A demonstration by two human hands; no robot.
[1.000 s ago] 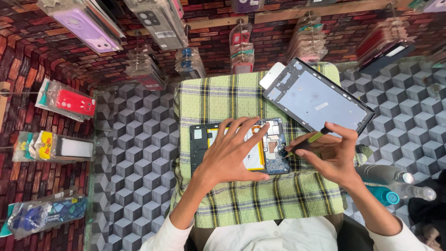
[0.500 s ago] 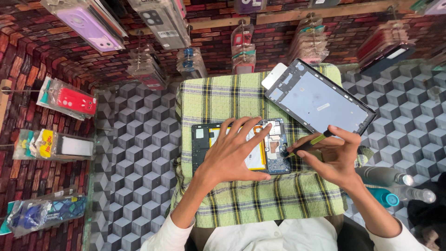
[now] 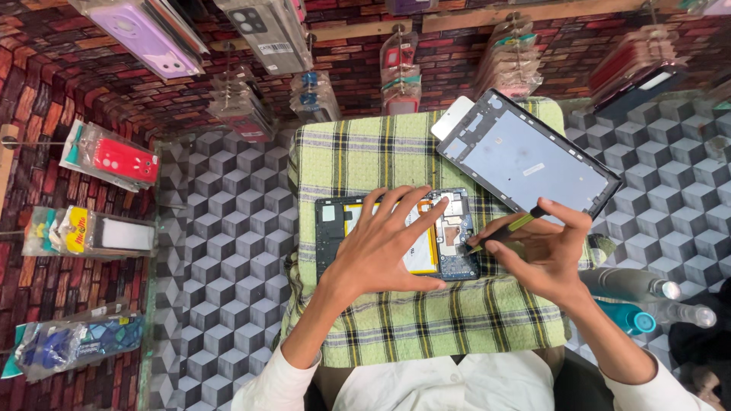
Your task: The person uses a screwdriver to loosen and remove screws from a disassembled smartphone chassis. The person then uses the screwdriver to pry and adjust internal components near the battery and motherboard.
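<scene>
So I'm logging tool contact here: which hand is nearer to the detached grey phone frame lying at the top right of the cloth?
Right. The right hand, holding a thin screwdriver, sits just below the grey phone frame. The left hand lies spread on the opened phone, farther left.

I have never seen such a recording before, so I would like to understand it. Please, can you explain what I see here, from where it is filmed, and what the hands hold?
The camera sits on a person's head and looks down at their own two bare hands. No machine is there. A green checked cloth covers a small table. On it lies an opened phone, its inner parts showing. The left hand presses flat on it. The right hand holds a thin yellow-green tool, tip at the phone's edge. A separate phone frame lies behind. Packaged phone cases hang on the brick-patterned wall.
</scene>
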